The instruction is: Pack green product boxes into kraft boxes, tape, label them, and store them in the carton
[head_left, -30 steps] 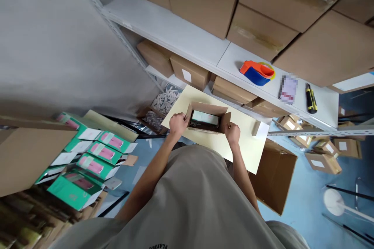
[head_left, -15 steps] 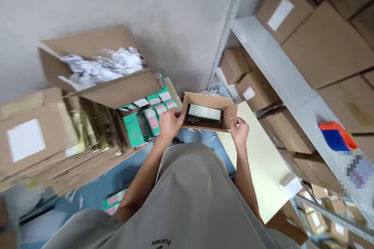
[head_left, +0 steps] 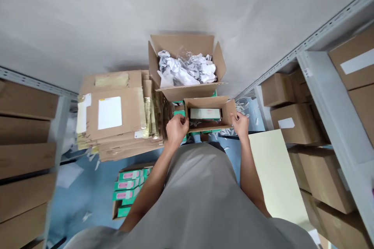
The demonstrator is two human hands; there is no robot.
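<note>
plainly brown, one open carton (head_left: 201,103) holding one pale box (head_left: 205,114) is pinched in the grip of two hands (head_left: 177,128) (head_left: 241,124).

- Carton (head_left: 204,103): brown cardboard, oblong, top open; right end flap upright and leaning outward. Gripped at both short ends, opening upward, long sides running left to right.
- Box (head_left: 205,114): narrow, oblong, pale upper face with a faint pinkish mark toward the right, green edging. Lies lengthwise inside the carton, nearer the far wall; lower part in shadow.
</note>
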